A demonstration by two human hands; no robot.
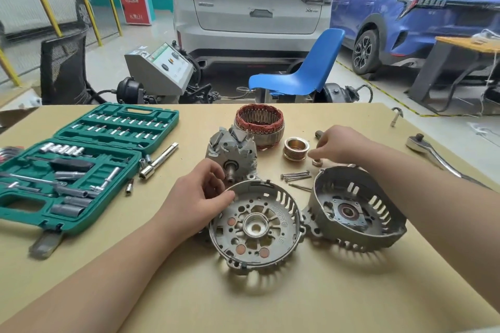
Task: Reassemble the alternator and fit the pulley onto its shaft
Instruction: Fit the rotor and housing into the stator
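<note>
Pulley upright on counter, just right of rotor, before stator. Left hand gripping housing rim, fingers curled. Right hand beside pulley, fingers perhaps pinching something small.

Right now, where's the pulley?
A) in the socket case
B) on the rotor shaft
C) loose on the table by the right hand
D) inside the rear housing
C: the pulley sits on the table just in front of the stator, next to the right hand; the rotor shaft is bare.
</note>
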